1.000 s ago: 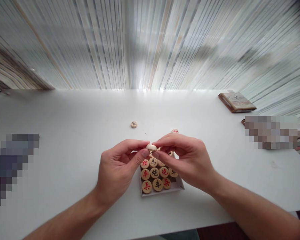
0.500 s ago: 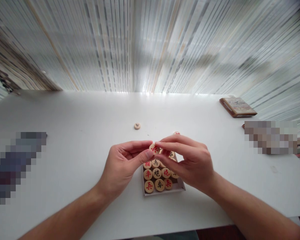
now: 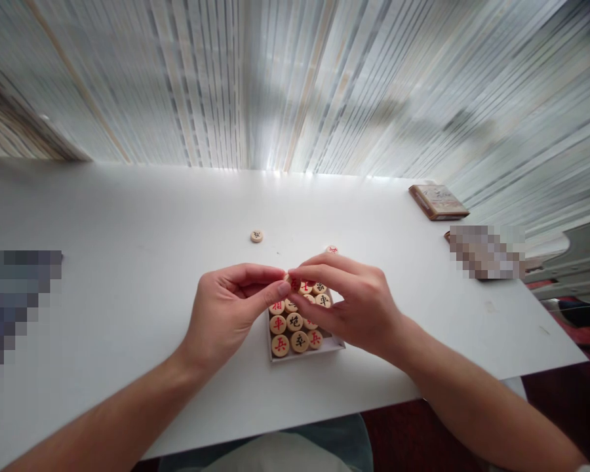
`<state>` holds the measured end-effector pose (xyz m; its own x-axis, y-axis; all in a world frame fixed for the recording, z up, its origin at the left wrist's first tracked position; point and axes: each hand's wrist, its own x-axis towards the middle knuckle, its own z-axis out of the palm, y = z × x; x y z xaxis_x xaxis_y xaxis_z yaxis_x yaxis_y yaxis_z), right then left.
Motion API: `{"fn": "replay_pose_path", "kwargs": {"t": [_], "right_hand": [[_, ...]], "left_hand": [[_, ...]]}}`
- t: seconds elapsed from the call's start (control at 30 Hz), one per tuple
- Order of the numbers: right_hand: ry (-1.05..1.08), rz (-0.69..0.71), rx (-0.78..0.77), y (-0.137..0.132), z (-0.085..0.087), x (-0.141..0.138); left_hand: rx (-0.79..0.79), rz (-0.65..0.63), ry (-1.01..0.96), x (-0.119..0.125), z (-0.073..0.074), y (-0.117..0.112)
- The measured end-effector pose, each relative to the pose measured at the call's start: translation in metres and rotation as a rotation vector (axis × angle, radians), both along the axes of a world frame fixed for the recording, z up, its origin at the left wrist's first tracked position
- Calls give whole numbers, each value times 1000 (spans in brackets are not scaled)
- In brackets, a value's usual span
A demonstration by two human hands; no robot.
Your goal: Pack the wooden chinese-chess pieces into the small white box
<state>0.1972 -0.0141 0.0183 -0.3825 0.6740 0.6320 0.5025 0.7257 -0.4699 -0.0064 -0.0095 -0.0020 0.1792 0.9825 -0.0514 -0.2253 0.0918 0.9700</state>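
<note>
Round piece [image 3: 294,282] turned since half second ago, red-marked face now tilted. Pinched between fingertips of left hand [image 3: 229,305] and right hand [image 3: 356,301], above shallow box [image 3: 333,343]. Box packed with rows of red- and black-marked wooden pieces [image 3: 280,345], near right corner bare. Beyond, black-marked loose piece [image 3: 256,236] seen on counter [image 3: 128,262].

Red-marked round piece [image 3: 294,283] between fingers [image 3: 270,294]

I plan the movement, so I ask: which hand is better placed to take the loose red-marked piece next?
Probably the right hand: the loose red-marked piece shows just beyond it, while the left hand is farther away. Both hands hold a second piece, though.
</note>
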Motion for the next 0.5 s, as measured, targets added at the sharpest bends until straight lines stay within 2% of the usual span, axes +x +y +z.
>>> {"fn": "replay_pose_path", "kwargs": {"t": [0.13, 0.23, 0.37, 0.5], "right_hand": [[-47, 27, -119, -7, 14, 10], [-86, 43, -243, -20, 19, 25], [-133, 35, -352, -43, 10, 44], [-177, 46, -365, -60, -1, 49]], "left_hand": [[29, 22, 16, 1, 2, -1], [34, 41, 23, 0, 1, 2], [50, 20, 70, 0, 0, 7], [73, 25, 124, 1, 1, 8]]}}
